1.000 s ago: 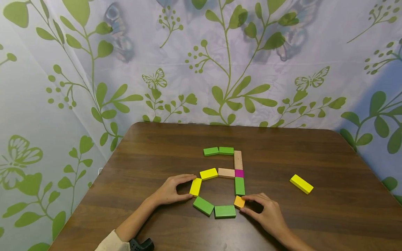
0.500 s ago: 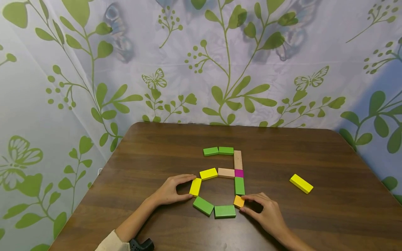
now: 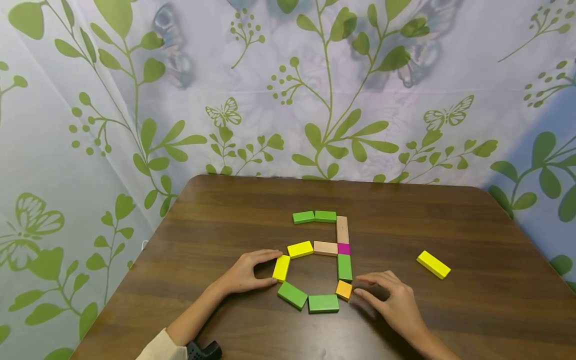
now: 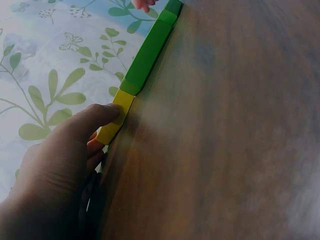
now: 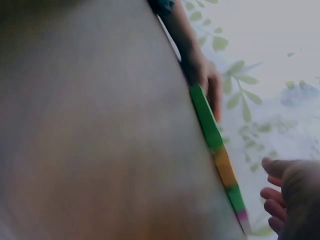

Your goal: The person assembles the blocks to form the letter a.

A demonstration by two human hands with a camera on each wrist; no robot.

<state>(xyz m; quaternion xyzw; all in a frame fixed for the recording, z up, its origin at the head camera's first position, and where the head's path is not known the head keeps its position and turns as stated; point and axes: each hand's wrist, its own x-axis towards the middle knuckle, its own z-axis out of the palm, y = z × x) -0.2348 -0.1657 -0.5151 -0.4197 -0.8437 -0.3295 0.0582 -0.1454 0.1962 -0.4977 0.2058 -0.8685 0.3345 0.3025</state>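
My left hand [image 3: 247,271] pinches a yellow block [image 3: 281,268] by its two ends, thumb at the near end and fingers at the far end. In the left wrist view that yellow block [image 4: 116,117] meets a green block [image 4: 148,52]. Just right of the small orange block [image 3: 344,290], my right hand [image 3: 398,302] holds nothing, its thumb and fingers parted. The right wrist view shows a gap between this hand [image 5: 300,195] and the orange block [image 5: 225,167]. Green blocks [image 3: 323,303], a tan block [image 3: 325,248] and a magenta block [image 3: 344,249] join them in a loop.
A tan block [image 3: 342,230] and two green blocks [image 3: 325,216] extend the shape at the back. One loose yellow block [image 3: 433,264] lies to the right on the brown table [image 3: 252,200]. A black object [image 3: 204,351] sits by the left sleeve. Patterned cloth [image 3: 288,125] hangs behind.
My right hand has let go of the orange block and drawn back slightly to the right. The orange block now sits slightly turned. My left hand stays at the yellow block.
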